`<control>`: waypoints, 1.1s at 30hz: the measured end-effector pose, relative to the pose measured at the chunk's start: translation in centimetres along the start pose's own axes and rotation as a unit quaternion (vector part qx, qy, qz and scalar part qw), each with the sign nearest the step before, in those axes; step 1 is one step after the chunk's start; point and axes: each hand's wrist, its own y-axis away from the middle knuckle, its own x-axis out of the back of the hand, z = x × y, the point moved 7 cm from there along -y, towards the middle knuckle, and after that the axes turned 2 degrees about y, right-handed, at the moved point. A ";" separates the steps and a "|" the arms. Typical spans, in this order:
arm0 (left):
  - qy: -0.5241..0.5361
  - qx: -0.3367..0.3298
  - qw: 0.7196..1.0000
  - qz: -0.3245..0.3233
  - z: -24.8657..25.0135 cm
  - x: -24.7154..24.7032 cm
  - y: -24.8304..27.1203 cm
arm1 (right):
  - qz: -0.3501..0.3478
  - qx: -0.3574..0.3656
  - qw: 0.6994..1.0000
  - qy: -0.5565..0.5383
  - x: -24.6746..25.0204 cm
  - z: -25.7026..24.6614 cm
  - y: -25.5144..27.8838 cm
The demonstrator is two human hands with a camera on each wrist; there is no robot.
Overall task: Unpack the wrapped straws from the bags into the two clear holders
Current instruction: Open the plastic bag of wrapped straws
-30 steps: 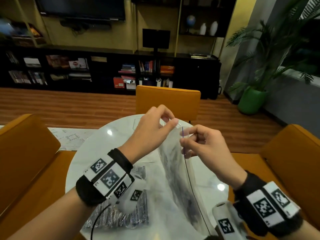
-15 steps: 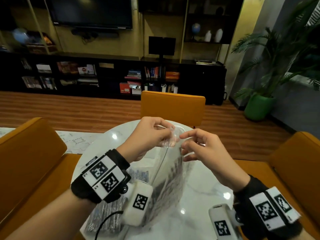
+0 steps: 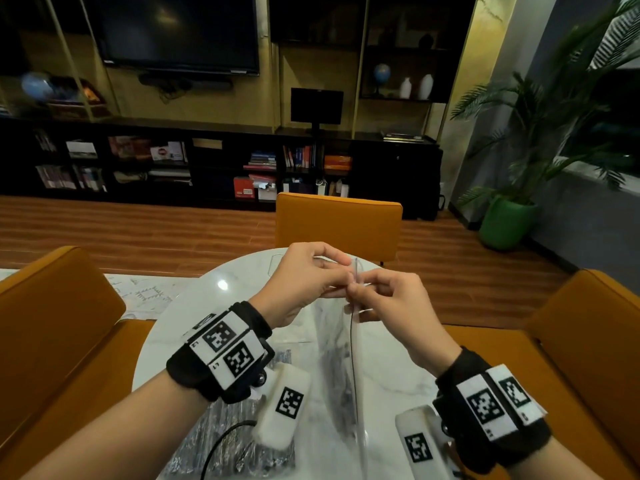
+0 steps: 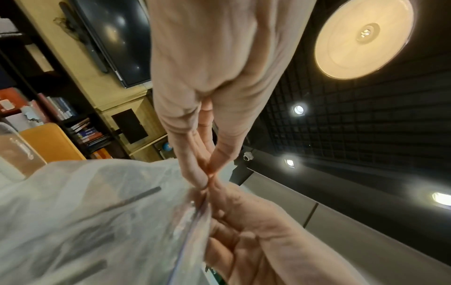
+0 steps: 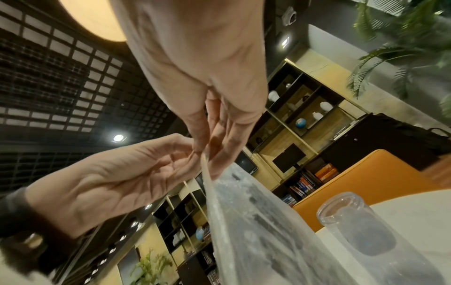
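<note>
While you hold the clear bag (image 3: 341, 358) upright above the round white marble table (image 3: 391, 372), both hands meet at its top edge. Your left hand (image 3: 304, 278) pinches one side of the opening between thumb and fingertips, and your right hand (image 3: 391, 303) pinches the other side, fingers curled; the two hands touch. Dark wrapped straws (image 5: 258, 221) show through the plastic. A second bag of straws (image 3: 228, 441) lies flat on the near left of the table, partly hidden under your left wrist. One clear holder (image 5: 354, 221) stands on the table just right of the raised bag, seen only from the right wrist; I cannot make out the other holder. Orange chairs (image 3: 339, 223) ring the table, with dark bookshelves (image 3: 173, 161) along the far wall and a potted palm (image 3: 509, 220) far right. Compared with half a second ago, your hands have closed together, and the bag now hangs edge-on rather than spread wide.
</note>
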 end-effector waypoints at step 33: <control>-0.273 -0.154 0.948 0.047 1.4 -0.8 -0.4 | 0.011 0.014 0.969 0.245 -0.5 0.7 -2.4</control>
